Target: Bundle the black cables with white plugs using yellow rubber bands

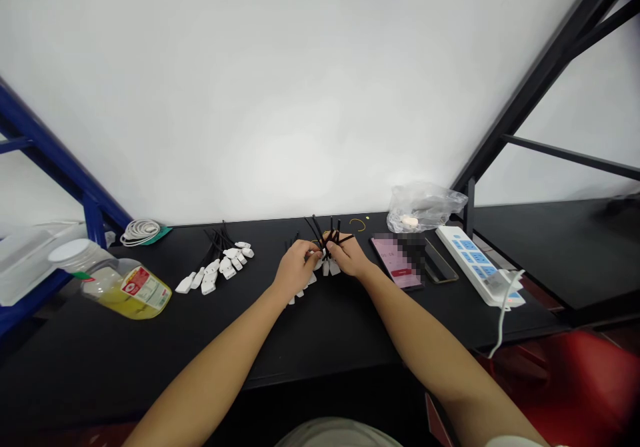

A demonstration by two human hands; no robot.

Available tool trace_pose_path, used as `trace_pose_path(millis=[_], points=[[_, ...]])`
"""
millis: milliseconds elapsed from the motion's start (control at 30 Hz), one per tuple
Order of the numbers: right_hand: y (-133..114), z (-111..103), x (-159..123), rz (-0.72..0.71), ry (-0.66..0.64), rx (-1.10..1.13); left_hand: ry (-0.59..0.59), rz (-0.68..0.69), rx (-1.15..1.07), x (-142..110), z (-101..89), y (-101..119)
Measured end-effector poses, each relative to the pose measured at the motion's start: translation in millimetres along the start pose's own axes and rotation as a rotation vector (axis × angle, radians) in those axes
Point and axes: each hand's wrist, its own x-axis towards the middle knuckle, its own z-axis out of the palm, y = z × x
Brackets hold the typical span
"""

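Right now, both bare forearms reach in from the bottom of the view and meet over a matte black tabletop (280, 347). The left hand (300, 267) and the right hand (347, 254) nearly touch, their curled fingers (313, 252) clenched on a bunch of white plastic connectors with black leads (327, 250). The leads fan out upward at about 12 o'clock, while the white ends hang below the hands. Exactly which piece each fingertip pinches is hidden.

At 9 o'clock from the hands lies a loose heap of matching white connectors with black leads (215, 264). Just past the bunch, at 1 o'clock, sits a thin yellow wire loop (357, 224). A crumpled clear plastic bag (425, 207) lies at 2 o'clock. At 3 o'clock are a phone with a pink, partly pixelated screen (395, 260) and a dark glossy phone (440, 264) beside it, then a white power strip with blue panels (473, 264) trailing a white cable (501, 320).

Farther out at 9 o'clock, a clear bottle of yellow liquid (127, 290) lies on its side, with a coil of white cable (140, 232) at about 10 o'clock.
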Motion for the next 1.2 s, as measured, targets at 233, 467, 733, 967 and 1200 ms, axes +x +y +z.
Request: trace_pose_path(millis=[233,467,733,967,1200], points=[[-5,4,4,0.064,-0.045,-0.226,-0.106,0.01,-0.066,1,0.9,-1],[-5,11,1,0.12,0.101,-0.173,-0.126,0.114,0.038,-3,1.3,9],[-11,11,2,0.081,0.068,-0.046,-0.241,0.057,0.05,-4,2.3,10],[-27,14,4,0.146,0.161,0.217,-0.266,0.057,-0.048,-6,0.1,14],[-42,16,3,0.07,0.037,0.107,-0.36,0.027,-0.229,-8,1.6,19]])
